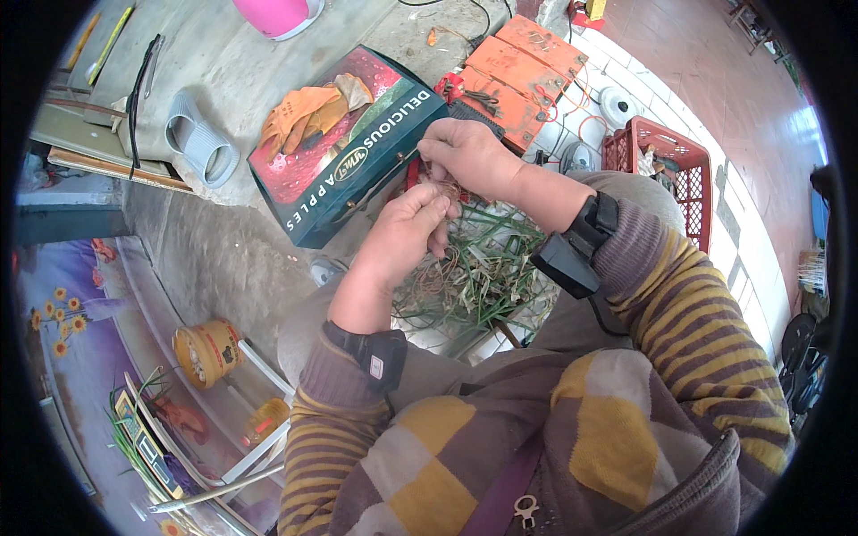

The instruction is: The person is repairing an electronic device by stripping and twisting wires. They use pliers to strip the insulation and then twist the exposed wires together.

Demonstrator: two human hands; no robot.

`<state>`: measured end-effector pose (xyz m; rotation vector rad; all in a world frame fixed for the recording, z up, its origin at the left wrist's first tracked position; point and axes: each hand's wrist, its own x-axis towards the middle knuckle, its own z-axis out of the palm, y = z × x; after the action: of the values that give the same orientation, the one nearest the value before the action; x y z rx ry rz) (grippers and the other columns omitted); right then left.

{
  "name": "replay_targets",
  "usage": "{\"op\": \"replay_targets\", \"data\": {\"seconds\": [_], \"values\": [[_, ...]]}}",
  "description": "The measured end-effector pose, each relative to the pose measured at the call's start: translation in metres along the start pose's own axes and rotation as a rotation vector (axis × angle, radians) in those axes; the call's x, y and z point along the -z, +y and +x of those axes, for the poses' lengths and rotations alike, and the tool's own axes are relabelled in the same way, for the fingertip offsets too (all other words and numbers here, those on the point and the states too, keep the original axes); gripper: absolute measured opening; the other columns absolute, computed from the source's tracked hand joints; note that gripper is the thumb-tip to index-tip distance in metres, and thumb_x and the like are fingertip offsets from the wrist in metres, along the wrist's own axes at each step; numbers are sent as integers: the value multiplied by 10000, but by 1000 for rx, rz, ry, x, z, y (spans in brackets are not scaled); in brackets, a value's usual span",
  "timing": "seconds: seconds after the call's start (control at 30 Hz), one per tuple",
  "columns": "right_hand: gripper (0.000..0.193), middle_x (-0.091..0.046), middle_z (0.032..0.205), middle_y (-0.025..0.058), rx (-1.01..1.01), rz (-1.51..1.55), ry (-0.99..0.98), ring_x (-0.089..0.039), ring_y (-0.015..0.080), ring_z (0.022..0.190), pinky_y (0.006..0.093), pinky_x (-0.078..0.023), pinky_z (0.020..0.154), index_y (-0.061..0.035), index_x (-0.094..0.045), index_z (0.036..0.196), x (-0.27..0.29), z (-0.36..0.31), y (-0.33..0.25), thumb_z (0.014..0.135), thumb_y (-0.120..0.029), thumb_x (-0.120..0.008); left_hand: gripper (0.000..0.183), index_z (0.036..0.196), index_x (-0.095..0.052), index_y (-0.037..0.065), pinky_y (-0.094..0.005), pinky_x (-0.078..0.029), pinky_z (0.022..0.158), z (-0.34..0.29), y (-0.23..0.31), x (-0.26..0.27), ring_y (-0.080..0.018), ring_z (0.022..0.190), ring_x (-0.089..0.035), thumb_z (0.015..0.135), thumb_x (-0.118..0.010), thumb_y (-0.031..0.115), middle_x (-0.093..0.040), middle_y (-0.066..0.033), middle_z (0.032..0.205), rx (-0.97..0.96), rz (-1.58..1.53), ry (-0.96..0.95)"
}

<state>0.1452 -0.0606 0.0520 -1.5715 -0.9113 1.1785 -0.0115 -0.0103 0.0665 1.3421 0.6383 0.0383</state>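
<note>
My left hand (407, 228) and my right hand (469, 156) are close together in front of me, fingertips nearly meeting. The fingers of both are closed in a pinch. Thin brown strands (457, 189) show at my left fingertips. Whatever my right fingers grip is hidden. Below them, between my knees, lies a loose heap of long green leaves (492, 268) mixed with dry, pale bits and brown strands. Just beyond my hands stands a dark green cardboard box (326, 214) with red fruit pictures, and orange work gloves (304, 118) rest on its top.
Orange battery-like blocks (509, 76) with wires sit at the far right, near a red plastic crate (703, 192). A grey slipper (201, 138) and a pink container (279, 16) lie beyond on the left. A yellow bucket (213, 353) is at the lower left.
</note>
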Motion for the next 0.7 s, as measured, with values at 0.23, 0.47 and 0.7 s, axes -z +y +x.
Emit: {"op": "replay_targets", "data": {"seconds": [0.23, 0.47, 0.7], "values": [[213, -546, 663, 55, -156, 84, -225, -549, 141, 498, 301, -500, 461, -16, -559, 825, -7, -2, 12, 871, -223, -532, 194, 921, -541, -3, -226, -420, 457, -5, 7, 11, -54, 484, -391, 941, -459, 172, -441, 20, 642, -172, -239, 98], [179, -492, 579, -7, -154, -157, -380, -423, 77, 478, 225, -339, 433, -45, -619, 762, 6, -5, -6, 837, -185, -536, 202, 877, -528, 0, -228, -402, 424, -2, 5, 23, -36, 440, -307, 951, -444, 169, -353, 47, 539, -306, 98, 452], [151, -509, 609, -40, -33, -191, -586, -437, 43, 513, 201, -337, 442, -48, -625, 786, 10, -7, -4, 848, -122, -509, 184, 873, -542, 5, -233, -387, 447, 0, 6, 26, -51, 433, -322, 941, -470, 161, -385, 41, 552, -331, -126, 446]]}}
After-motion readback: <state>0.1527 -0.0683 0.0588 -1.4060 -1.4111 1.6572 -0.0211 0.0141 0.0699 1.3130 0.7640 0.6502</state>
